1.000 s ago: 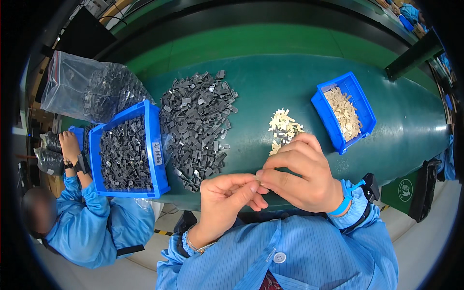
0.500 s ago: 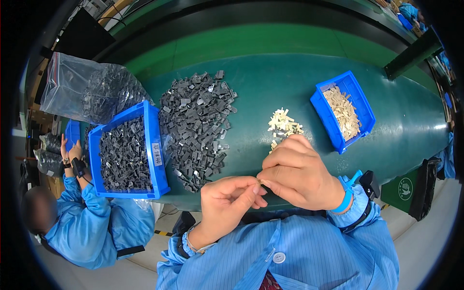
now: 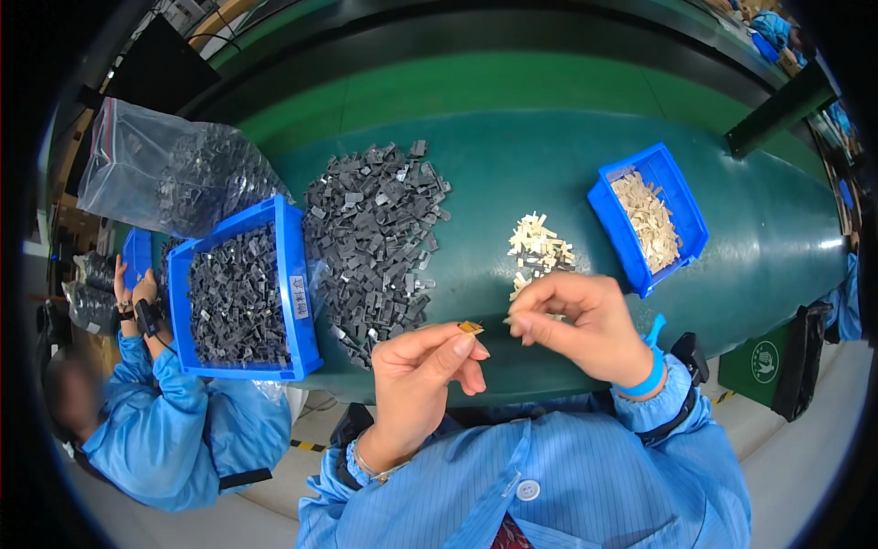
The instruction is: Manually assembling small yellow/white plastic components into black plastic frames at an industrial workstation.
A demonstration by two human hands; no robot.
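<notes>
My left hand (image 3: 419,371) pinches a small flat amber-brown piece (image 3: 470,328) between thumb and forefinger. Just right of it, my right hand (image 3: 578,322) is closed in a pinch, its fingertips apart from that piece; whatever lies between them is too small to make out. Beyond the right hand is a small loose pile of cream-coloured strips (image 3: 540,240) on the green table. A large heap of dark grey plastic parts (image 3: 370,233) spreads out beyond my left hand.
At the left stands a blue bin (image 3: 297,302) of dark grey parts, with a clear plastic bag (image 3: 174,169) of similar parts behind it. A smaller blue bin (image 3: 688,206) of cream strips stands right on the green tabletop (image 3: 512,165). A co-worker in a blue sleeve (image 3: 183,403) sits at left.
My hands were together at the fingertips and are now apart. The right hand moved slightly right, and the amber piece in my left fingers has come into sight.
</notes>
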